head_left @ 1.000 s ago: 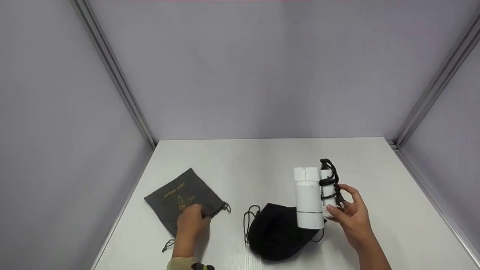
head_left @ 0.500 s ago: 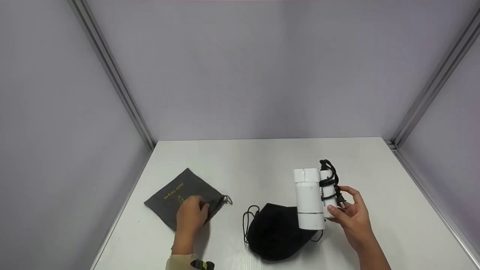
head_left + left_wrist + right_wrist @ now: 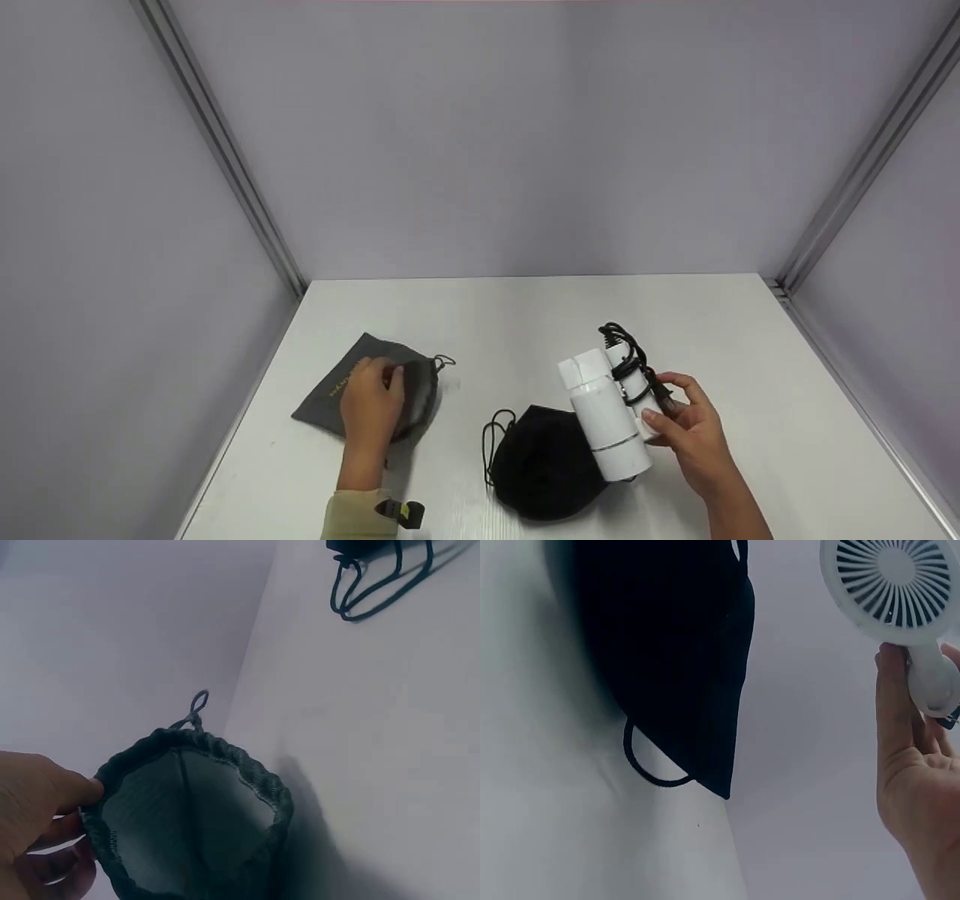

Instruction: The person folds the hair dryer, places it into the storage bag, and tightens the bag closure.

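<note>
My left hand (image 3: 371,397) pinches the rim of a dark grey drawstring pouch (image 3: 330,401) with gold lettering, at the left of the table. In the left wrist view the mouth of the pouch (image 3: 187,817) gapes in a round ring, its inside visible. My right hand (image 3: 694,435) grips a white hair dryer (image 3: 606,420) by its folded handle, holding it above the table and tilted. A black cord (image 3: 630,366) is wound round that handle. The right wrist view shows the dryer's slotted round end (image 3: 896,570) over the fingers.
A full-looking black drawstring bag (image 3: 544,465) lies between the hands, partly behind the dryer, its cord loops (image 3: 495,442) spread to the left. Grey panels (image 3: 480,142) wall in the white table (image 3: 517,322) at the back and sides.
My left hand has lifted the rim of the grey pouch and moved a little away from me, opening its mouth. My right hand has tilted the hair dryer, its top swinging left.
</note>
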A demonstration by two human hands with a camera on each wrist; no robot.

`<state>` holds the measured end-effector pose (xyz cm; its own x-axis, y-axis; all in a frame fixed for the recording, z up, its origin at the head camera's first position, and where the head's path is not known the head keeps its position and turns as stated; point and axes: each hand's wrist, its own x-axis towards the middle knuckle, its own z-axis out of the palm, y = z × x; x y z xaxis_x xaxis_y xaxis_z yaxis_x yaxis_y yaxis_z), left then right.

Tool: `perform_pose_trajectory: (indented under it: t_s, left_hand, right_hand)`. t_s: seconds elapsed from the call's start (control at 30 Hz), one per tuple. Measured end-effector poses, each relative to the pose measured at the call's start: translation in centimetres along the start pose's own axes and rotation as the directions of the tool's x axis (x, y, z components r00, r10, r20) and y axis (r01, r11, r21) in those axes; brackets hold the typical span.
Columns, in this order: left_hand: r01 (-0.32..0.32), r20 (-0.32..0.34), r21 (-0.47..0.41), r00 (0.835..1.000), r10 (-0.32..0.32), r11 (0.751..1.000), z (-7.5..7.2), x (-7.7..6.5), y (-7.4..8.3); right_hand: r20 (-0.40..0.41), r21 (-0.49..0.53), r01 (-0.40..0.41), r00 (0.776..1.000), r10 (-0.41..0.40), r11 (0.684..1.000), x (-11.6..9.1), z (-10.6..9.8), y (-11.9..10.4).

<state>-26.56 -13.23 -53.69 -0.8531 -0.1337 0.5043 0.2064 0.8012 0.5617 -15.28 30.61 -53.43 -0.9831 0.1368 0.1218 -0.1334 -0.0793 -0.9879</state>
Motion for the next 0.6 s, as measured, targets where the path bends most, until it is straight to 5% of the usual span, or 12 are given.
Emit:
perform_pose_trajectory:
  t_s: [0.27, 0.6]
  left_hand:
    - [-0.015, -0.063, -0.060, 0.998, 0.011, 0.998, 0.3, 0.9, 2.3]
    - [-0.008, -0.033, -0.135, 0.999, 0.004, 0.991, 0.9, 1.3, 4.5]
  right_hand:
    - [0.043, -0.019, -0.034, 0.998, 0.035, 0.999, 0.5, 2.2, -0.6]
    - [0.244, -0.002, -0.068, 0.967, 0.066, 0.998, 1.7, 5.2, -0.9]
